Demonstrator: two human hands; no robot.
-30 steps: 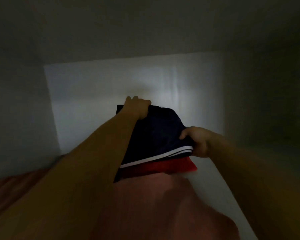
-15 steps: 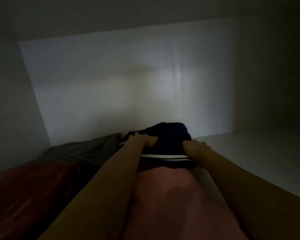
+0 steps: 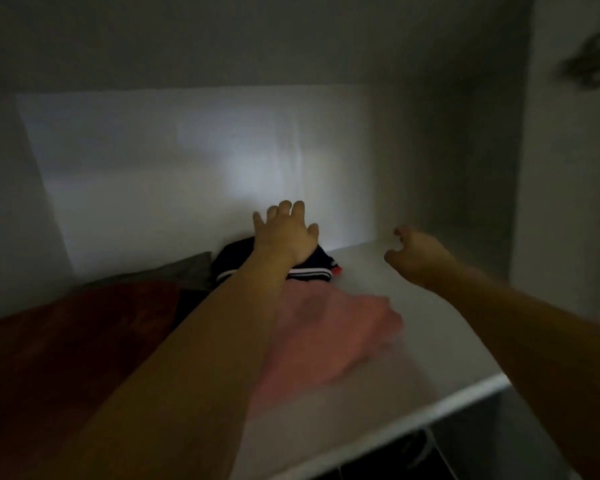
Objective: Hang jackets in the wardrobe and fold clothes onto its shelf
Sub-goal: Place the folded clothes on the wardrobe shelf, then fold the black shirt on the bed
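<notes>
Folded navy garment (image 3: 312, 263) with white stripes and a red edge sits at shelf (image 3: 447, 344) back behind pink cloth (image 3: 326, 334), left hand (image 3: 286, 233) spread above it, right hand (image 3: 418, 251) loosely curled, empty.

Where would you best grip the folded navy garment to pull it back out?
Probably the navy garment's white-striped front edge, reached from the shelf's open right side: that edge faces outward, pink cloth lies in front, grey cloth crowds its left.
</notes>
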